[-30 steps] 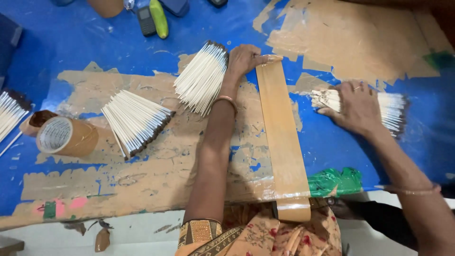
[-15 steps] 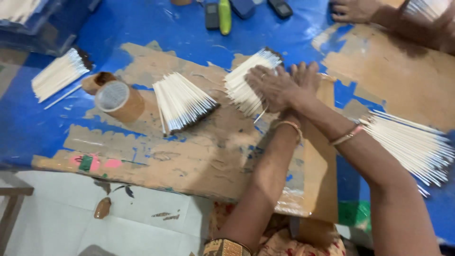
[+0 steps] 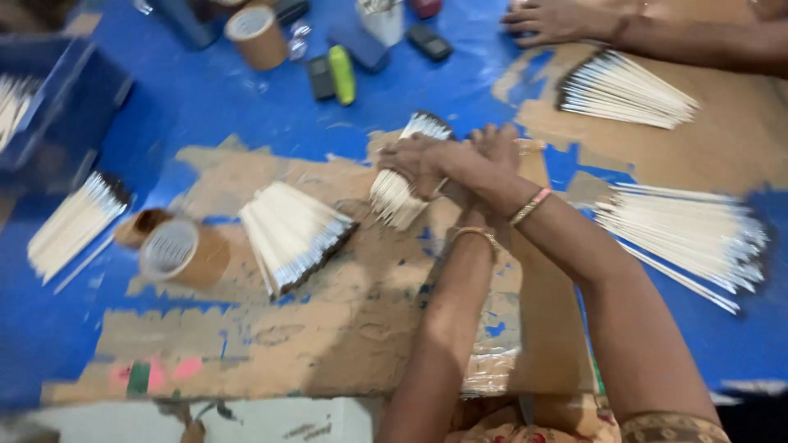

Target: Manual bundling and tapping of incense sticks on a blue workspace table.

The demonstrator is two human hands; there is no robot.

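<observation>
Both my hands meet at the middle of the table on a bundle of thin white sticks with dark tips point(image 3: 394, 197). My right hand point(image 3: 423, 160) reaches across and is wrapped around the bundle's upper part. Pressed against it from the right is my left hand point(image 3: 495, 143), also on the bundle. The sticks fan out below the hands and point toward the lower left. A long brown strip of tape point(image 3: 542, 328) lies on the table under my forearms.
More stick bundles lie around: a fanned one point(image 3: 291, 234), a large one at right point(image 3: 689, 238), one at top right point(image 3: 624, 90), one at left point(image 3: 74, 221). A brown tape roll point(image 3: 180, 254) stands at left. Another person's hand point(image 3: 558, 20) rests at top right.
My right hand left the stick bundle at the right and joined my left hand on the middle bundle. The view has shifted, so everything sits lower and further right.
</observation>
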